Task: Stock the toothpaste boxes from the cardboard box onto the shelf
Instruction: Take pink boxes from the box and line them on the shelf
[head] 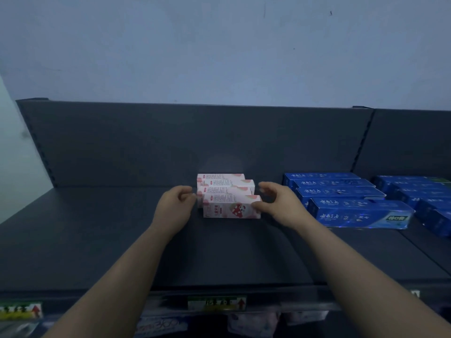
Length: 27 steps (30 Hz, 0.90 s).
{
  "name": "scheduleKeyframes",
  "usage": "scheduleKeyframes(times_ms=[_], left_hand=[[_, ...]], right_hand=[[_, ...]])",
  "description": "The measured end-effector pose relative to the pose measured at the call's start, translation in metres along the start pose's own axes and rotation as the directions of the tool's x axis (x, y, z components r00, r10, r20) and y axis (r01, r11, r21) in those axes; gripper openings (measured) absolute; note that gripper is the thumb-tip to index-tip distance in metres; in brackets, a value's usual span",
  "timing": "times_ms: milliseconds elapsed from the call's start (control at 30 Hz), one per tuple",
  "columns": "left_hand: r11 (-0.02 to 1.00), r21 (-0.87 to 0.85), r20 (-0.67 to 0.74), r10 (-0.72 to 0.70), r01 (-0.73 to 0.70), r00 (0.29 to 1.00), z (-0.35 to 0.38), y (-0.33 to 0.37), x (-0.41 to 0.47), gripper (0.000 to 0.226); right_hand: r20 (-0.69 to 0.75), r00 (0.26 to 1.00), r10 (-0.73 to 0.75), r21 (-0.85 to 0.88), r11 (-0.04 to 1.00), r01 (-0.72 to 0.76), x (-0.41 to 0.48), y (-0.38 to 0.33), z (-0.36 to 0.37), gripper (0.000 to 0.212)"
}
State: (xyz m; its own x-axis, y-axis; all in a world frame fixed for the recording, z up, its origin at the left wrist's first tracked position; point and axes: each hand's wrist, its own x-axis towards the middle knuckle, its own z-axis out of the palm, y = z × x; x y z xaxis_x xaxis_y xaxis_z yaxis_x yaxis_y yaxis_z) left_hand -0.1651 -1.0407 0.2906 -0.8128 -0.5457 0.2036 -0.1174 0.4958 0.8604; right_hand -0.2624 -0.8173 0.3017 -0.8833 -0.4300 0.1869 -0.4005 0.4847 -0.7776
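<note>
Two bare forearms reach up from the bottom of the view and over the front edge of a dark grey shelf [97, 240]. Along that front edge runs a strip with a green and yellow price label [217, 303] at its middle and a second label [20, 311] toward the left end; the print on both is too blurred to read.

Four pink toothpaste boxes [225, 185] stand about midway along the shelf, nearer its back edge than its front. They lie lengthwise one behind another and touch, slightly staggered. The front pink box [231, 211] shows a cartoon figure on its face.

The left hand [178, 203] is at the left ends of these boxes, its fingers curled inward with the tips against or just beside the cardboard; whether they pinch anything cannot be told. The right hand [275, 203] is at the right ends: its thumb touches the front pink box's right end, and its fingers arch loosely above, apart from the boxes.

Blue toothpaste boxes [341, 193] stand in a like row toward the shelf's right edge, near the right hand but not touching it. A dark back panel [170, 137] rises from the back edge.
</note>
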Motion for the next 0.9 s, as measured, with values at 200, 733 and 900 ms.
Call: scheduleKeyframes(times_ms=[200, 733, 900], left_hand=[[0.974, 0.097, 0.068, 0.199, -0.205, 0.978, 0.018, 0.023, -0.022, 0.038], [0.749, -0.06, 0.445, 0.612, -0.66, 0.654, 0.203, 0.146, -0.176, 0.06], [0.705, -0.178, 0.586, 0.637, -0.687, 0.502, 0.284, 0.194, -0.273, 0.049]], right_hand=[[-0.039, 0.989, -0.141, -0.405, 0.907, 0.113, -0.031, -0.001, -0.023, 0.061], [-0.422, 0.904, 0.06, -0.517, 0.804, -0.295, -0.271, 0.094, -0.18, 0.058], [-0.541, 0.817, 0.202, -0.477, 0.726, -0.495, -0.391, 0.137, -0.246, 0.057]])
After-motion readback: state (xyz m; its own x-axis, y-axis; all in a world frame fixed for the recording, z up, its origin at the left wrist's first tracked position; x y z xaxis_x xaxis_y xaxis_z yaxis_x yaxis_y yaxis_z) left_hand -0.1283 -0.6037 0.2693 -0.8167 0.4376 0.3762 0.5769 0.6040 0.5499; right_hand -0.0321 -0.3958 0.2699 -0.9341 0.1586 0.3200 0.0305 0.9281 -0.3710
